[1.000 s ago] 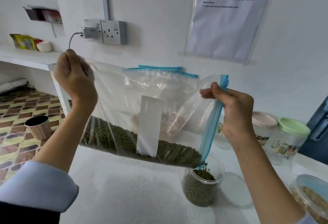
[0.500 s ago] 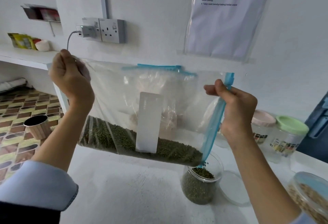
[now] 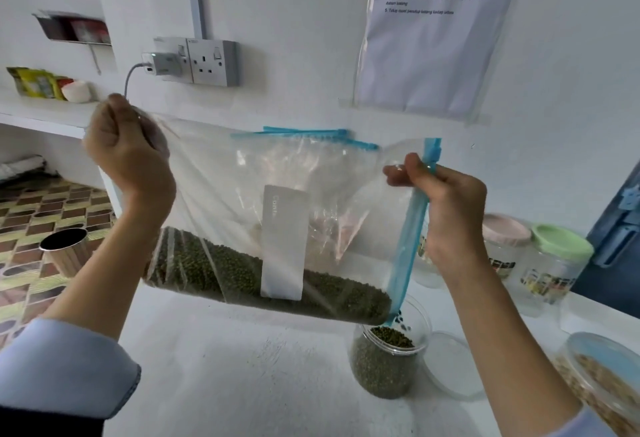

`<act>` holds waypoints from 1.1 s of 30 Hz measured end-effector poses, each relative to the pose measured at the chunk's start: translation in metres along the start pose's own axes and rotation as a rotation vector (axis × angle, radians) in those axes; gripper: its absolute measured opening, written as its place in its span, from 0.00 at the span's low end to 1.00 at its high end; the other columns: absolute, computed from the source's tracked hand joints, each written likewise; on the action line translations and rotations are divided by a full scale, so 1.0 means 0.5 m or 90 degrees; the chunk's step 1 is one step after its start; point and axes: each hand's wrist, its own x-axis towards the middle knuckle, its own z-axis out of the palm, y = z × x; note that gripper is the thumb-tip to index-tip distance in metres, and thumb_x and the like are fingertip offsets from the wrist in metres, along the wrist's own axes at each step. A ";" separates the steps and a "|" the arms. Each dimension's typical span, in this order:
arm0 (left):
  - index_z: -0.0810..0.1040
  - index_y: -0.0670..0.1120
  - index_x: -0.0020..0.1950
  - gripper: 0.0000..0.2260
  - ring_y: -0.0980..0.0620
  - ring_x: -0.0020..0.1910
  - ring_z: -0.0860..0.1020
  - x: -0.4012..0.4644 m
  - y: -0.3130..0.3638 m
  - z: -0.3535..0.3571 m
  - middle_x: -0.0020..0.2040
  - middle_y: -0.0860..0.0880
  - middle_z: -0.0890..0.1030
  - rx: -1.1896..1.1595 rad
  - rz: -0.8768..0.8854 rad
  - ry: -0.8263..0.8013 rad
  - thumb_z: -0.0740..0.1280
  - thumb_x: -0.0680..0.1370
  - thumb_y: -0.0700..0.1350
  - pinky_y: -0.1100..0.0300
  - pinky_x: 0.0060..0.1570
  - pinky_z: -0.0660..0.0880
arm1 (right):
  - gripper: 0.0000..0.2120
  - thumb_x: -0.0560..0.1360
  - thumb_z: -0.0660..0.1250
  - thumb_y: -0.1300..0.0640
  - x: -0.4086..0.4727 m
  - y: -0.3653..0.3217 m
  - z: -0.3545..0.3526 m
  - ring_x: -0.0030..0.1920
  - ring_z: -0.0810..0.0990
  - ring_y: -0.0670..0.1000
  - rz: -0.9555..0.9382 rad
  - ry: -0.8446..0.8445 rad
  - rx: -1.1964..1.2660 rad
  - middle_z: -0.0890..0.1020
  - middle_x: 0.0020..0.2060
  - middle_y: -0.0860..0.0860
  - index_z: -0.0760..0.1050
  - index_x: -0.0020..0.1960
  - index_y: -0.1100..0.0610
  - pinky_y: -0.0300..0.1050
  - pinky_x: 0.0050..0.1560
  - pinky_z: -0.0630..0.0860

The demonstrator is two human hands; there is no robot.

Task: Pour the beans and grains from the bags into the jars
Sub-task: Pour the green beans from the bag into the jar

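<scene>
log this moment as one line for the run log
step: pouring green beans | left hand: grips bag corner | right hand: pinches blue zip edge | jar: open, partly full, beans dropping in

1. Two hands: left [image 3: 130, 156], right [image 3: 450, 208].
2. One bag [image 3: 242, 201] of green beans [image 3: 207, 267].
3. Four jars: open [image 3: 384, 364], pink-lidded [image 3: 502, 249], green-lidded [image 3: 554, 267], grain-filled [image 3: 602, 377].
4. One loose lid [image 3: 450, 364].
5. One metal cup [image 3: 65, 249].
6. One double socket [image 3: 197, 60].
7. One wall sheet [image 3: 436, 31].
</scene>
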 end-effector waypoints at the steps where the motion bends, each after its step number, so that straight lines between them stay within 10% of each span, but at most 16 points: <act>1: 0.65 0.45 0.33 0.17 0.59 0.20 0.63 -0.001 0.002 0.002 0.21 0.58 0.68 -0.005 -0.005 -0.006 0.54 0.82 0.40 0.65 0.20 0.60 | 0.08 0.74 0.70 0.58 -0.001 0.000 0.002 0.43 0.84 0.45 0.003 -0.019 -0.011 0.85 0.34 0.48 0.82 0.38 0.58 0.27 0.50 0.72; 33: 0.65 0.46 0.32 0.17 0.56 0.19 0.63 0.001 -0.001 0.006 0.20 0.57 0.68 -0.010 0.014 0.000 0.55 0.82 0.40 0.61 0.19 0.58 | 0.08 0.74 0.70 0.59 0.004 0.004 0.015 0.40 0.83 0.42 -0.002 -0.008 0.002 0.85 0.33 0.48 0.82 0.37 0.60 0.23 0.44 0.70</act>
